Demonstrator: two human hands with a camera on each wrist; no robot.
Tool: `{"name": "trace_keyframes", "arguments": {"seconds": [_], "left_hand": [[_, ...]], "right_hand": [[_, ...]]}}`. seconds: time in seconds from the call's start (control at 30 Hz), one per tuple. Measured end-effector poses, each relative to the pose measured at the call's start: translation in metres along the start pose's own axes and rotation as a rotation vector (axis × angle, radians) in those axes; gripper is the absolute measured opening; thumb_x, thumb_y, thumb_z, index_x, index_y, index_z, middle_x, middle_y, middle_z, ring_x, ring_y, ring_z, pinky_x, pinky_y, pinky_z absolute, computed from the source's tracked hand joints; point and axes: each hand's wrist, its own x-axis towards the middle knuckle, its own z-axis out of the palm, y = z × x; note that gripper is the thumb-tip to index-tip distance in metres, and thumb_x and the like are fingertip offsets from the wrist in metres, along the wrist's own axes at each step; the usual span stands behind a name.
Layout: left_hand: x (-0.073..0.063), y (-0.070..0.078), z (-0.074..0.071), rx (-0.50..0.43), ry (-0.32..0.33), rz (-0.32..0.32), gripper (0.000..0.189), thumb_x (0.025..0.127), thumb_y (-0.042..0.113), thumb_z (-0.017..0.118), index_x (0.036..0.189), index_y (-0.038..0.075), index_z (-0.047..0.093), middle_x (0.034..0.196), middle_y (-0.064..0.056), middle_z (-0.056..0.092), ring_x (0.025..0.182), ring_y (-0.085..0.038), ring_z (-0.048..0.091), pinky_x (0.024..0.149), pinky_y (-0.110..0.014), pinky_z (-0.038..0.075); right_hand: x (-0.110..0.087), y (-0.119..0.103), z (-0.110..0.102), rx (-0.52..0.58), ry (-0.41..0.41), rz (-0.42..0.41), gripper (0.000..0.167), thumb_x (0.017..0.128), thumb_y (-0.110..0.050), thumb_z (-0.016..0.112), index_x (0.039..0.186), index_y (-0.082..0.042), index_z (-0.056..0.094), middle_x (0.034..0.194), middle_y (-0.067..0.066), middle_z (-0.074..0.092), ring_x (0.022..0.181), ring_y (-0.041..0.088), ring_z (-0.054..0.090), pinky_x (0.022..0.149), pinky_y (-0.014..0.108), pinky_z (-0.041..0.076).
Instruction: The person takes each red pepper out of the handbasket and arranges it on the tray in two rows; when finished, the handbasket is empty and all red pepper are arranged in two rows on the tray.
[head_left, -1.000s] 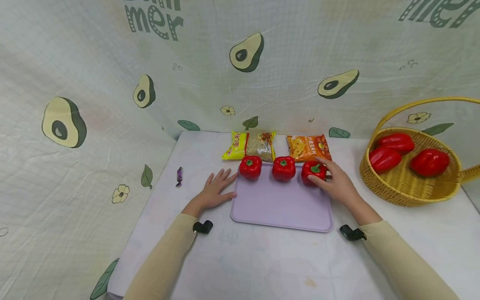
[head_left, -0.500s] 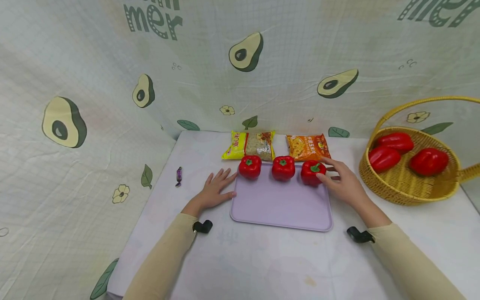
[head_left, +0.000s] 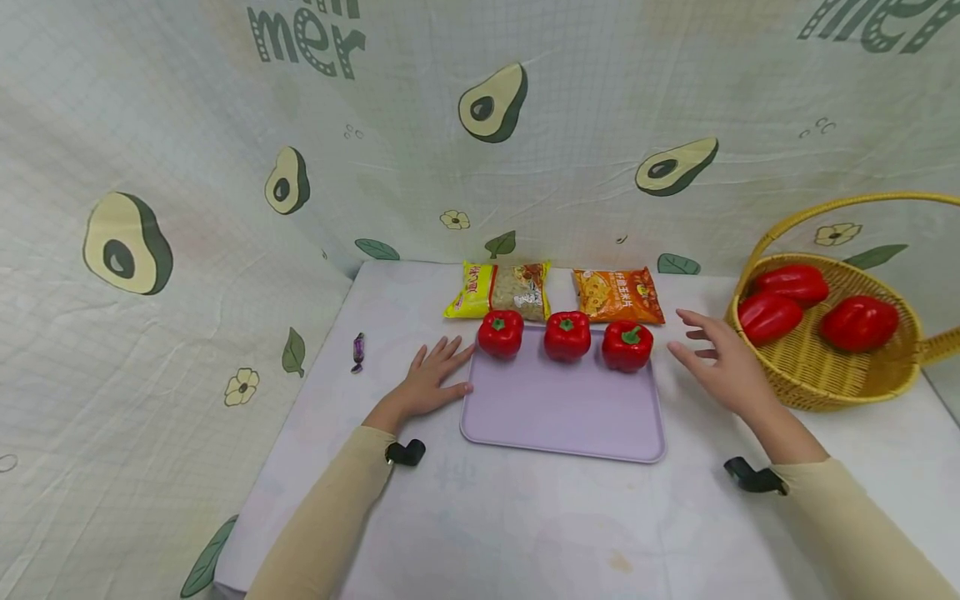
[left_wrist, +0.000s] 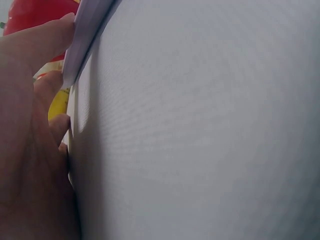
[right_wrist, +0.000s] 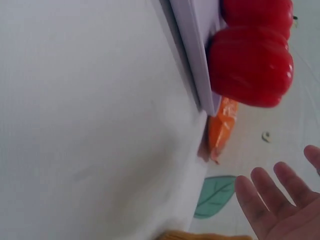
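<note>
Three red bell peppers stand in a row along the far side of a lilac tray (head_left: 562, 417): a left pepper (head_left: 500, 335), a middle pepper (head_left: 567, 337) and a right pepper (head_left: 627, 346) with a green stem. My left hand (head_left: 429, 385) lies spread at the tray's left edge, its thumb and fingertips at the rim; in the left wrist view the fingers (left_wrist: 42, 42) reach that rim. Between the tray and the basket is my right hand (head_left: 723, 360), holding nothing, its fingers loosely bent. The right wrist view has its fingers (right_wrist: 267, 192) apart from the nearest pepper (right_wrist: 250, 65).
A yellow wicker basket (head_left: 813, 387) with a tall handle stands at the right, holding three red peppers (head_left: 858, 323). Behind the tray lie a yellow snack bag (head_left: 510, 290) and an orange snack bag (head_left: 618, 296). One purple-wrapped candy (head_left: 358, 353) lies at the left.
My right hand has let go of the right pepper and moved right, toward the basket. That pepper stays on the tray; the left hand has not moved.
</note>
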Motion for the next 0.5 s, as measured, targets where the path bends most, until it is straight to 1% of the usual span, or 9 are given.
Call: {"name": "trace_keyframes", "arguments": {"seconds": [0.03,0.1,0.13,0.2,0.23,0.27,0.3,0.4,0.5], "left_hand": [[0.000,0.000,0.000,0.004,-0.001,0.000,0.079,0.098,0.062,0.053,0.163,0.034,0.019,0.171,-0.001,0.008,0.157,-0.026,-0.006,0.122,-0.056,-0.012],[0.000,0.000,0.000,0.011,-0.001,0.002,0.079,0.098,0.062,0.052,0.163,0.033,0.019,0.171,-0.001,0.008,0.157,-0.025,-0.006,0.122,-0.056,-0.012],[0.001,0.000,0.000,0.016,0.000,0.002,0.078,0.098,0.062,0.052,0.163,0.034,0.019,0.171,0.000,0.008,0.157,-0.025,-0.006,0.122,-0.055,-0.012],[0.001,0.000,0.000,0.018,0.000,0.001,0.078,0.098,0.062,0.052,0.163,0.034,0.019,0.171,0.000,0.008,0.157,-0.025,-0.006,0.122,-0.055,-0.012],[0.001,-0.001,0.000,0.018,0.001,0.001,0.078,0.098,0.062,0.052,0.163,0.034,0.019,0.171,0.000,0.008,0.157,-0.025,-0.005,0.122,-0.055,-0.012],[0.001,-0.001,0.000,0.016,0.002,0.002,0.078,0.098,0.062,0.052,0.163,0.034,0.019,0.171,0.000,0.008,0.157,-0.025,-0.005,0.122,-0.055,-0.012],[0.001,-0.001,0.000,0.015,0.003,0.002,0.078,0.098,0.062,0.052,0.163,0.034,0.019,0.171,0.000,0.008,0.157,-0.025,-0.005,0.122,-0.055,-0.011],[0.001,-0.001,0.000,0.011,0.005,0.003,0.078,0.098,0.062,0.052,0.163,0.034,0.019,0.171,0.000,0.008,0.157,-0.025,-0.005,0.122,-0.056,-0.011],[0.001,-0.002,0.001,0.013,0.005,0.002,0.078,0.098,0.062,0.052,0.163,0.034,0.019,0.171,0.000,0.008,0.157,-0.025,-0.005,0.122,-0.056,-0.011]], "right_hand": [[-0.001,0.001,-0.003,-0.012,0.007,0.008,0.069,0.100,-0.044,0.063,0.157,-0.014,0.039,0.147,0.025,0.046,0.125,0.046,0.052,0.092,0.060,0.053],[-0.001,0.002,-0.009,-0.024,0.025,0.009,0.069,0.100,-0.044,0.063,0.157,-0.015,0.040,0.146,0.026,0.047,0.122,0.046,0.054,0.087,0.041,0.059],[-0.001,0.003,-0.012,-0.028,0.035,0.006,0.068,0.100,-0.044,0.063,0.157,-0.015,0.040,0.146,0.025,0.048,0.122,0.046,0.055,0.085,0.029,0.058],[-0.002,0.005,-0.017,-0.037,0.058,-0.002,0.066,0.100,-0.041,0.064,0.156,-0.014,0.042,0.144,0.025,0.050,0.120,0.045,0.056,0.079,0.009,0.048],[-0.002,0.006,-0.020,-0.036,0.068,-0.005,0.065,0.100,-0.040,0.064,0.155,-0.013,0.043,0.143,0.025,0.050,0.119,0.045,0.056,0.077,0.002,0.040],[-0.002,0.007,-0.022,-0.031,0.077,-0.008,0.065,0.100,-0.039,0.064,0.155,-0.012,0.043,0.142,0.025,0.051,0.119,0.045,0.055,0.075,-0.002,0.033],[-0.002,0.007,-0.024,-0.026,0.087,-0.011,0.064,0.100,-0.038,0.064,0.155,-0.011,0.043,0.141,0.025,0.051,0.119,0.044,0.055,0.075,-0.004,0.031],[-0.002,0.010,-0.031,-0.025,0.112,-0.018,0.063,0.100,-0.035,0.065,0.154,-0.010,0.044,0.137,0.026,0.053,0.118,0.044,0.053,0.075,-0.007,0.029],[-0.003,0.012,-0.037,-0.030,0.120,-0.017,0.062,0.100,-0.033,0.066,0.154,-0.011,0.045,0.138,0.027,0.051,0.120,0.045,0.049,0.075,-0.007,0.028]]}}
